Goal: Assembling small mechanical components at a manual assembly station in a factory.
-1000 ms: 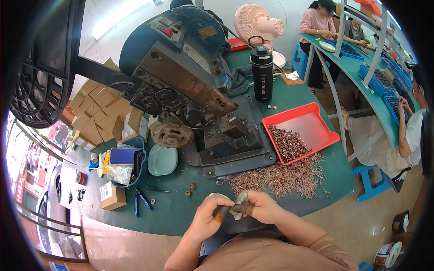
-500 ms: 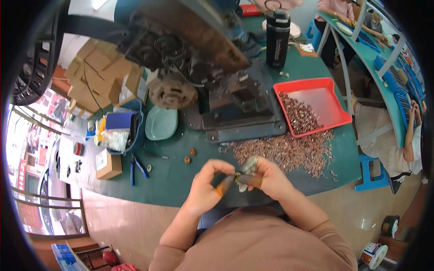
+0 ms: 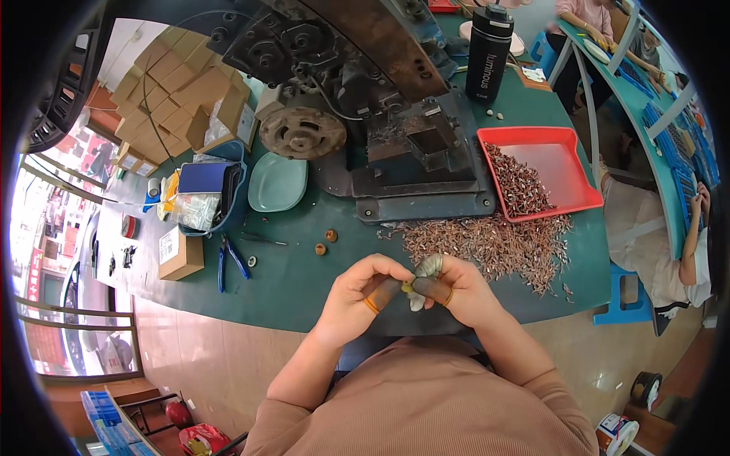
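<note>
My left hand (image 3: 356, 296) and my right hand (image 3: 460, 292) meet over the table's near edge. Both thumbs wear dark finger covers held by orange bands, while a grey-white covering wraps fingers of the right hand. Thumb and fingers of each hand are pinched together around a small yellowish piece (image 3: 408, 288), too small to make out its kind. Just beyond the right hand spreads a heap of small copper-coloured metal parts (image 3: 487, 251). More such parts lie in the left portion of a red tray (image 3: 566, 178) behind the heap.
A heavy press machine (image 3: 422, 152) stands ahead. On the left are a pale green dish (image 3: 277, 182), a blue basket (image 3: 237, 197), blue-handled pliers (image 3: 228, 262), tweezers (image 3: 265, 239) and a small carton (image 3: 181, 254). A black bottle (image 3: 489, 57) stands behind; people work at the right.
The view has shifted slightly, so the machine and tray appear higher and further right. Both hands stay together in the pinch, with fingertips slightly readjusted.
</note>
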`<move>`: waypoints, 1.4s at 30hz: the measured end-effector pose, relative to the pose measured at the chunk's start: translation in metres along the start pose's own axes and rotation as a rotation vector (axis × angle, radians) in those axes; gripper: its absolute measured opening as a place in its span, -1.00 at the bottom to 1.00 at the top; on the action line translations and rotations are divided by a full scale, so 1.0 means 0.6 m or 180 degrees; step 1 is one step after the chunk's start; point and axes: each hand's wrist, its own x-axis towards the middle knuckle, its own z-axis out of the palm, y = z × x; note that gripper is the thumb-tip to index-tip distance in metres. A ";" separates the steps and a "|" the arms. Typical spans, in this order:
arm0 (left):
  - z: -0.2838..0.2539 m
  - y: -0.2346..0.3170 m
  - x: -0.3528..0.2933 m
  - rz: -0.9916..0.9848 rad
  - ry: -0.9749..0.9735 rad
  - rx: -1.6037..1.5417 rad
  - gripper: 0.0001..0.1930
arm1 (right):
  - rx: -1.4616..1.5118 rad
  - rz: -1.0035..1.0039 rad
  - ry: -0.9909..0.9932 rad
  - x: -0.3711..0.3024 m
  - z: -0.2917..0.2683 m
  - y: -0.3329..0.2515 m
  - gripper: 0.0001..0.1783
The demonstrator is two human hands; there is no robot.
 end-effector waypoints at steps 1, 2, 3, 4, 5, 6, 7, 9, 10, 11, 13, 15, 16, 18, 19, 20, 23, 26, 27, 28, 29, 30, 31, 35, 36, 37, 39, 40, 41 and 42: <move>-0.001 0.003 -0.001 -0.0217 0.0039 -0.0085 -0.75 | -0.0007 -0.0006 -0.0012 -0.001 0.002 0.000 -0.90; -0.001 0.004 0.002 -0.0445 0.0067 -0.0173 -0.76 | -0.0021 0.0033 0.0008 0.000 0.000 -0.001 -0.90; 0.000 0.006 0.006 -0.0443 0.0062 -0.0170 -0.76 | -0.0036 0.0070 0.0028 0.001 -0.002 -0.001 -0.91; 0.001 0.006 0.008 -0.0589 0.0091 -0.0256 -0.79 | -0.0035 0.0065 0.0031 0.003 -0.004 -0.002 -0.91; 0.002 0.007 0.008 -0.0726 0.0125 -0.0339 -0.81 | -0.0074 0.0086 0.0082 0.003 -0.003 -0.002 -0.91; 0.003 0.005 0.006 -0.0716 0.0122 -0.0333 -0.81 | -0.0112 0.0108 0.0136 0.003 -0.002 -0.002 -0.91; 0.004 0.001 0.003 -0.0478 0.0134 0.0089 -0.79 | -0.0115 0.0099 0.0134 0.004 -0.003 -0.001 -0.91; 0.002 0.002 0.007 -0.0229 0.0128 0.0510 -0.76 | 0.0041 0.0244 0.0203 0.004 -0.003 -0.001 -0.90; -0.001 0.004 0.011 0.0323 0.0067 0.1354 -0.75 | 0.0040 0.0234 0.0211 0.005 -0.003 -0.001 -0.90; -0.003 0.006 0.012 0.0880 0.0007 0.2191 -0.73 | 0.0089 0.0274 0.0208 0.006 -0.001 -0.001 -0.88; 0.009 -0.004 0.006 0.0681 0.0299 0.1768 -0.73 | 0.0143 0.0313 0.0212 0.005 0.000 -0.001 -0.87; 0.012 -0.008 0.005 0.0476 0.0596 0.1344 -0.72 | 0.0320 0.0401 0.0151 0.005 -0.001 -0.002 -0.85; 0.009 -0.006 0.007 0.0584 0.0478 0.1574 -0.72 | 0.0324 0.0403 0.0154 0.005 -0.003 0.001 -0.85; 0.003 -0.002 0.012 0.0693 0.0352 0.1800 -0.71 | 0.0438 0.0454 0.0197 0.008 -0.009 0.005 -0.85; 0.001 0.000 0.014 0.0795 0.0213 0.1964 -0.71 | 0.0441 0.0455 0.0202 0.009 -0.010 0.003 -0.85; 0.000 0.002 0.015 0.0891 0.0076 0.2125 -0.70 | 0.0599 0.0513 0.0231 0.007 -0.009 0.001 -0.85; 0.003 0.007 0.020 0.1003 -0.0015 0.2327 -0.67 | 0.0880 0.0629 0.0267 0.007 -0.013 0.003 -0.85; 0.008 0.011 0.016 0.1084 0.0118 0.2537 -0.65 | 0.1000 0.0720 0.0306 0.007 -0.015 0.006 -0.85; 0.009 0.013 0.015 0.1073 0.0149 0.2550 -0.65 | 0.1000 0.0755 0.0333 0.008 -0.014 0.006 -0.86; 0.010 0.015 0.015 0.1079 0.0061 0.2595 -0.66 | 0.0995 0.0777 0.0300 0.007 -0.013 0.006 -0.86; 0.008 0.015 0.014 0.1082 -0.0012 0.2649 -0.66 | 0.0810 0.0717 0.0385 0.006 -0.013 0.008 -0.86; 0.008 0.014 0.013 0.1068 0.0044 0.2675 -0.66 | 0.0624 0.0654 0.0465 0.005 -0.013 0.009 -0.86; 0.007 0.011 0.011 0.1028 -0.0031 0.2677 -0.68 | 0.0615 0.0680 0.0407 0.005 -0.015 0.009 -0.86; 0.002 0.002 0.005 0.1028 -0.0084 0.2727 -0.70 | 0.0361 0.0732 0.0359 0.005 -0.016 0.010 -0.86; 0.001 0.003 0.003 0.1018 -0.0053 0.2734 -0.70 | 0.0328 0.0744 0.0404 0.006 -0.012 0.009 -0.86; 0.000 0.005 0.001 0.0980 -0.0066 0.2723 -0.70 | 0.0296 0.0755 0.0452 0.006 -0.010 0.009 -0.86; -0.002 0.006 -0.002 0.0940 -0.0061 0.2716 -0.70 | 0.0282 0.0808 0.0453 0.007 -0.007 0.008 -0.86; -0.002 0.005 -0.003 0.0962 -0.0055 0.2730 -0.71 | 0.0276 0.0846 0.0477 0.007 -0.007 0.009 -0.86; -0.004 0.005 -0.003 0.0990 -0.0061 0.2747 -0.72 | 0.0276 0.0846 0.0469 0.007 -0.007 0.009 -0.86; -0.006 0.006 -0.004 0.0989 -0.0060 0.2752 -0.72 | 0.0251 0.0836 0.0410 0.008 -0.008 0.011 -0.86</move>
